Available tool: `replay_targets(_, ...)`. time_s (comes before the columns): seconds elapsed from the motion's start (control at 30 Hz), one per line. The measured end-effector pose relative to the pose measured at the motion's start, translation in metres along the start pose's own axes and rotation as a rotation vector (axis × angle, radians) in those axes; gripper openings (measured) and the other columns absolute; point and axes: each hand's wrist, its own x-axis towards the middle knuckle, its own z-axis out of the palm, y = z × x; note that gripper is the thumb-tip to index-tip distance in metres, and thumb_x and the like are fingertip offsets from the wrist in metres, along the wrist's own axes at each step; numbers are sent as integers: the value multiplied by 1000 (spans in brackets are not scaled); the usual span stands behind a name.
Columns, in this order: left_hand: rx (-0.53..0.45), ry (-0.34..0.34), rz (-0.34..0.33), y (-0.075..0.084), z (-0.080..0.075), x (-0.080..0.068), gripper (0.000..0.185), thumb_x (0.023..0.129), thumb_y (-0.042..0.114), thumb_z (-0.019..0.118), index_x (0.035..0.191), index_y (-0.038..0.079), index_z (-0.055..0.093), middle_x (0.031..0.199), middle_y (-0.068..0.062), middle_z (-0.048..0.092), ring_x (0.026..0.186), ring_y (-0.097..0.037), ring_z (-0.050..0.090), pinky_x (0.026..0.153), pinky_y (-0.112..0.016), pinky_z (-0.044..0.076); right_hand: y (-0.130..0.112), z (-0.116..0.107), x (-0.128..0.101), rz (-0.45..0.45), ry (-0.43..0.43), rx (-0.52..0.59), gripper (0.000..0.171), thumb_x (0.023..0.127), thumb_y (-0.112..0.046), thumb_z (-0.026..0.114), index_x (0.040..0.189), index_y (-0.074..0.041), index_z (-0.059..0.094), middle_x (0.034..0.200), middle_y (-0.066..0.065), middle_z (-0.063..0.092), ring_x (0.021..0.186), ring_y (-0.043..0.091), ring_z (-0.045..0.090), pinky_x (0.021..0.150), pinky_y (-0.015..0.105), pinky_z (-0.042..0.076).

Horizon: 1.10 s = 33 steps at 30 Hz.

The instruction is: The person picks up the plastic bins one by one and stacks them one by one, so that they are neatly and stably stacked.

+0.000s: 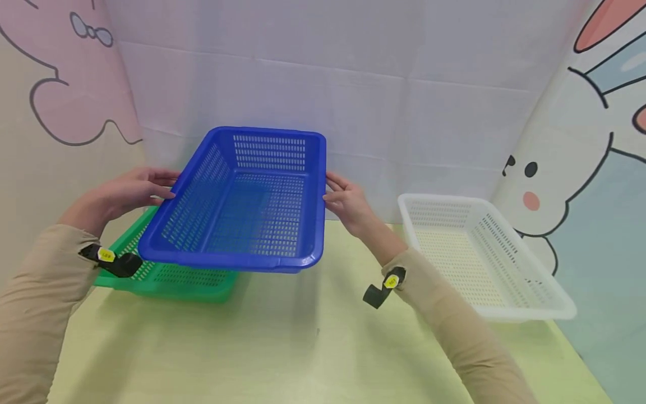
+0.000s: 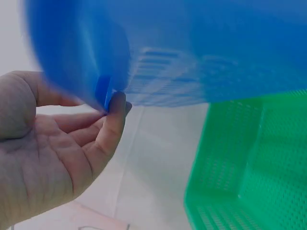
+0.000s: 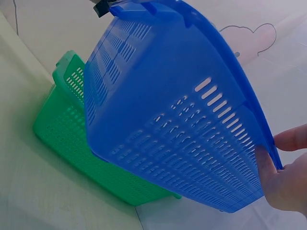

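A blue perforated basket (image 1: pixel 247 207) hangs tilted in the air, its far end raised, above a green basket (image 1: pixel 166 278) that rests on the table. My left hand (image 1: pixel 164 186) grips the blue basket's left rim, fingers curled under the lip (image 2: pixel 116 106). My right hand (image 1: pixel 332 189) pinches the right rim, thumb on top and fingers beneath. From the right wrist, the blue basket's underside (image 3: pixel 177 120) fills the view over the green basket (image 3: pixel 62 120), with that hand (image 3: pixel 284 160) at its edge. The left wrist view shows the green basket (image 2: pixel 249 163) below.
An empty white basket (image 1: pixel 439 198) stands on the right side of the pale green table (image 1: pixel 303 348). A white cloth backdrop and cartoon-printed panels close in the back and both sides.
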Motion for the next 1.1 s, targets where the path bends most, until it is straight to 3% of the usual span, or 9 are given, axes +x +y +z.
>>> replay_targets(0.1,10,-22,13,-7,-1,-5,62,94,13,46,143,-5,12,143,-27,27,95,9,51,85,-21,46,6,2,3,2,1,12,63,83,17,40,142,0,26,148,11,27,130,29,36,107,40,30)
replay_targets(0.3,13,-3,21,-18,-8,-11,62,95,13,46,143,-6,12,142,-29,27,92,9,53,81,-17,47,14,11,7,9,12,55,62,82,17,41,141,-1,30,147,11,32,129,30,38,104,39,34)
replay_targets(0.63,105,42,-9,-33,-20,-17,58,97,13,42,143,-6,12,142,-30,27,89,16,49,81,-19,48,27,31,13,-21,0,77,63,81,19,41,140,-2,33,145,12,34,124,31,42,75,22,47)
replay_targets(0.93,170,74,4,-43,-34,-23,56,97,17,41,143,-5,16,137,-13,38,88,15,50,77,-16,48,41,44,20,-35,-4,82,64,79,20,43,139,-1,34,145,12,34,125,32,42,73,21,49)
replay_targets(1.0,178,83,4,-45,-37,-23,56,97,16,41,143,-5,16,138,-15,35,88,16,49,76,-14,47,44,47,22,-44,-5,86,65,79,20,43,139,-1,34,145,12,34,124,31,43,73,21,49)
replay_targets(1.1,188,97,-18,-48,-42,-24,56,98,16,39,143,-5,13,139,-17,33,85,18,47,74,-13,46,46,53,24,-51,-7,89,64,80,20,43,139,-2,34,144,12,35,123,30,44,84,27,49)
